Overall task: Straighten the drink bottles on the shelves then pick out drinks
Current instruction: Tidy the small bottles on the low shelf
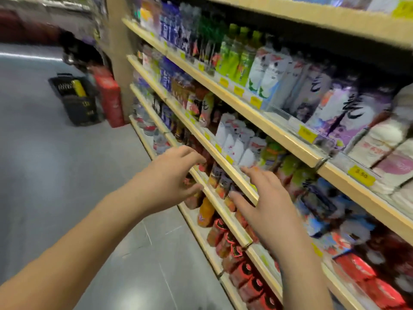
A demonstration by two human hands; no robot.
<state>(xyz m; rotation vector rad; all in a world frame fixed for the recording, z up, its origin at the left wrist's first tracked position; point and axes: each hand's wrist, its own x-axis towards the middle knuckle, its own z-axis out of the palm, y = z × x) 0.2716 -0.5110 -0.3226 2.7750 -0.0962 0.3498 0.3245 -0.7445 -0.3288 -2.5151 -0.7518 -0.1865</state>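
The shelves [312, 17] have pale, matt wood-look edges carrying yellow paper price tags [307, 133]. The drink bottles [237, 57] look plastic, with glossy printed wrappers. The grey floor [55, 164] is smooth with a dull sheen; the basket [78, 108] looks like dark plastic.

Both arms are showing bare from hand to frame edge: the left hand [165, 175] and left forearm [89, 231] are lying toward seven o'clock, the right hand [266, 204] and right forearm [299, 276] toward five o'clock. Motion blur is softening the fingertips.
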